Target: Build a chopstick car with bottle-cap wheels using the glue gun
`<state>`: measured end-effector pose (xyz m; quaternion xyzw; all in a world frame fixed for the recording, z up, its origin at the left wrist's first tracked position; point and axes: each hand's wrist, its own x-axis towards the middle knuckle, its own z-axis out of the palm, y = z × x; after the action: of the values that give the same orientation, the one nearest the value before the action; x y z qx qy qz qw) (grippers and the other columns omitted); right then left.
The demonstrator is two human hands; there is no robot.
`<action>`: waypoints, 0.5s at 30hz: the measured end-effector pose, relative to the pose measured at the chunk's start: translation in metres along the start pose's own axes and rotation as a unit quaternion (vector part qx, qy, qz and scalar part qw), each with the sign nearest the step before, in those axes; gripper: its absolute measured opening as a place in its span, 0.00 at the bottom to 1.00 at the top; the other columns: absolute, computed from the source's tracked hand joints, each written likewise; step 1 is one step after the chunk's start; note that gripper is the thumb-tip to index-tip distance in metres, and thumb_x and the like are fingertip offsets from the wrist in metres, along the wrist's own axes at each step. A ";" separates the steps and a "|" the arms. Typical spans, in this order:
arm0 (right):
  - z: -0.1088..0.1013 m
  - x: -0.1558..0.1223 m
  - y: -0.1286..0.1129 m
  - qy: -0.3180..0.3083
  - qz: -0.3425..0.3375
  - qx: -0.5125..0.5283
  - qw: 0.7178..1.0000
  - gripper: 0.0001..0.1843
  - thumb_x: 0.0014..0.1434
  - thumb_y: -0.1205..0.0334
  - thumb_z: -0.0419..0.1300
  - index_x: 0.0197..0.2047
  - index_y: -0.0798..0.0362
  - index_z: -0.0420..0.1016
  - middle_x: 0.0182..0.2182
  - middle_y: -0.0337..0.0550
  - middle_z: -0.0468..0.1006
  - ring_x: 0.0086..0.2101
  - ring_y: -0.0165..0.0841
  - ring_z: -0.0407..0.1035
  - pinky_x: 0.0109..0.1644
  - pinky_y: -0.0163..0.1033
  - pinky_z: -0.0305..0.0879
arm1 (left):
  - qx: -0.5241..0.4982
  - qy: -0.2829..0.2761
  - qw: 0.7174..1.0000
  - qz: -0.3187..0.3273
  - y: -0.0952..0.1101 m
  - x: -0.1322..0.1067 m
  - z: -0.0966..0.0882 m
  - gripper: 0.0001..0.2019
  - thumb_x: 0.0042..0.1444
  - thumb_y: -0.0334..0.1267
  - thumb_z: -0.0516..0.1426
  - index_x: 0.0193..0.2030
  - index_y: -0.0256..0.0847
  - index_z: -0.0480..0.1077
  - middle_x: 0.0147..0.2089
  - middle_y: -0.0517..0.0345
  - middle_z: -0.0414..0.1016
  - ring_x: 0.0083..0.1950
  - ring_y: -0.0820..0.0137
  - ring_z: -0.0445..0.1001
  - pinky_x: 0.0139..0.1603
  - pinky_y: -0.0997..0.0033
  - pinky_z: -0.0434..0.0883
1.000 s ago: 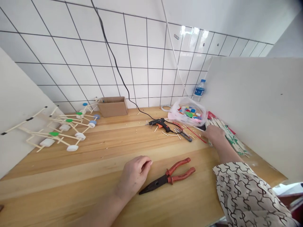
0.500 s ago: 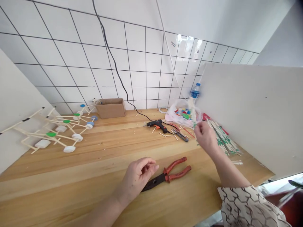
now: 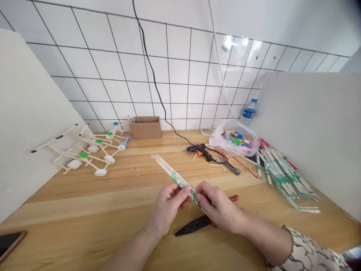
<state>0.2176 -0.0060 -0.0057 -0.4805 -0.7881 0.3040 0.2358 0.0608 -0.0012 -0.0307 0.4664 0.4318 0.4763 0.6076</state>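
Note:
Both hands pinch one wrapped pair of chopsticks (image 3: 172, 173) above the wooden table (image 3: 113, 195). My left hand (image 3: 169, 205) grips it near the middle, thumb and fingers closed on the wrapper. My right hand (image 3: 218, 205) holds the near end, fingers closed. The far end of the wrapped sticks points up and left. Red-handled pliers (image 3: 197, 223) lie on the table just below my hands, partly hidden by my right hand.
A pile of wrapped chopsticks (image 3: 282, 175) lies at the right by a white board. A black glue gun (image 3: 199, 149), a bag of bottle caps (image 3: 235, 138), a cardboard box (image 3: 145, 127), a stick-and-cap model (image 3: 93, 152) and a phone (image 3: 9, 242) are around.
My right hand lifted a wrapped pair of chopsticks from the pile at the right and brought it to the middle. My left hand rose off the table and took hold of it too.

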 end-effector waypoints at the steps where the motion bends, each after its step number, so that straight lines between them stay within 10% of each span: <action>1: -0.004 0.000 0.000 -0.025 -0.001 0.014 1.000 0.07 0.60 0.63 0.45 0.32 0.53 0.60 0.20 0.33 0.63 0.21 0.25 0.56 0.25 0.30 0.52 | -0.004 0.004 1.000 -0.003 -0.002 0.000 -0.001 0.13 0.47 0.45 0.59 0.26 0.35 0.69 0.21 0.61 0.69 0.22 0.78 0.62 0.22 0.79 0.61; 9: -0.060 -0.012 0.008 -0.193 0.039 -0.162 0.967 0.22 0.37 0.53 0.67 0.33 0.54 0.65 0.34 0.43 0.70 0.34 0.36 0.63 0.36 0.37 0.58 | -0.042 0.063 0.997 -0.013 -0.006 0.006 -0.007 0.11 0.46 0.40 0.60 0.21 0.35 0.67 0.19 0.62 0.68 0.21 0.79 0.61 0.21 0.81 0.60; 15: -0.055 -0.024 0.034 -0.186 0.081 -0.247 0.947 0.18 0.38 0.58 0.65 0.34 0.54 0.68 0.35 0.46 0.72 0.36 0.39 0.65 0.37 0.38 0.58 | -0.075 0.106 0.991 0.003 -0.001 0.005 -0.006 0.11 0.43 0.39 0.62 0.19 0.35 0.67 0.18 0.63 0.66 0.20 0.80 0.60 0.19 0.81 0.58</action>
<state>0.2856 -0.0019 0.0067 -0.5210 -0.8268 0.2014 -0.0664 0.0556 0.0045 -0.0330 0.3672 0.4554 0.5564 0.5901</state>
